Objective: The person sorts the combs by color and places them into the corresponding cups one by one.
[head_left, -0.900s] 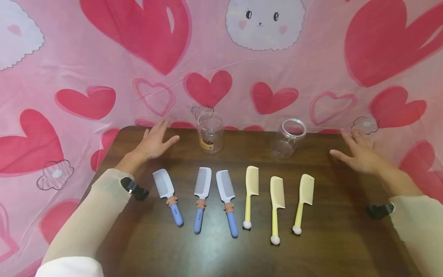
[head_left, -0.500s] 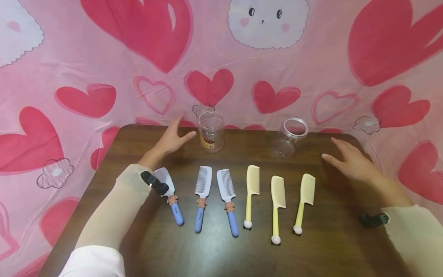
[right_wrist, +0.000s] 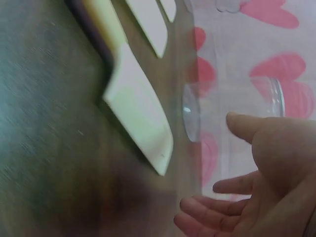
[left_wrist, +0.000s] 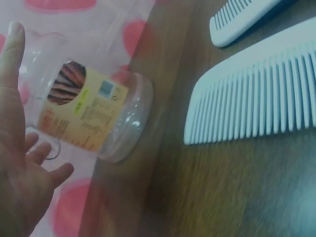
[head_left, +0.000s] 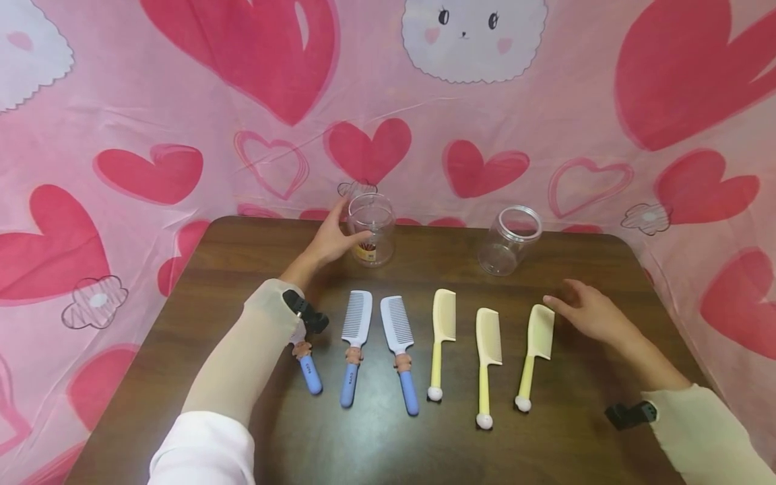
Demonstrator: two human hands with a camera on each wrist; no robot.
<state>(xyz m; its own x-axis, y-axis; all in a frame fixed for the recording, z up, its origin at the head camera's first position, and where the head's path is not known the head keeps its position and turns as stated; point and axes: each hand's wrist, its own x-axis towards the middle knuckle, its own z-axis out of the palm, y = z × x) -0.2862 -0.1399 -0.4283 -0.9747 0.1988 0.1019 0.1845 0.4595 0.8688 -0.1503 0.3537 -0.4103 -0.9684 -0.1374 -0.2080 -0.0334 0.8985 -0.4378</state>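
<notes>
A clear jar with a yellow label [head_left: 366, 252] stands near the table's back edge. Beside it is my left hand [head_left: 329, 242], thumb and fingers spread around its left side; whether they touch it, I cannot tell. In the left wrist view the fingers of that hand look loose near the labelled jar [left_wrist: 86, 106]. My right hand [head_left: 597, 315] hovers just right of the rightmost yellow comb [head_left: 539, 333], fingers relaxed and holding nothing. A second clear jar [head_left: 506, 252], without a visible label, stands back right; the right wrist view shows it beyond the thumb.
Blue combs [head_left: 358, 320] lie in a row at centre left, one partly hidden under my left wrist. Yellow combs [head_left: 444, 316] lie to their right. Behind the brown table [head_left: 388, 451] hangs a pink heart-patterned cloth [head_left: 376, 81].
My left hand has moved right, from the table's back left to the labelled jar. The right hand has come left and nearer, towards the yellow combs. Jars and combs stay put.
</notes>
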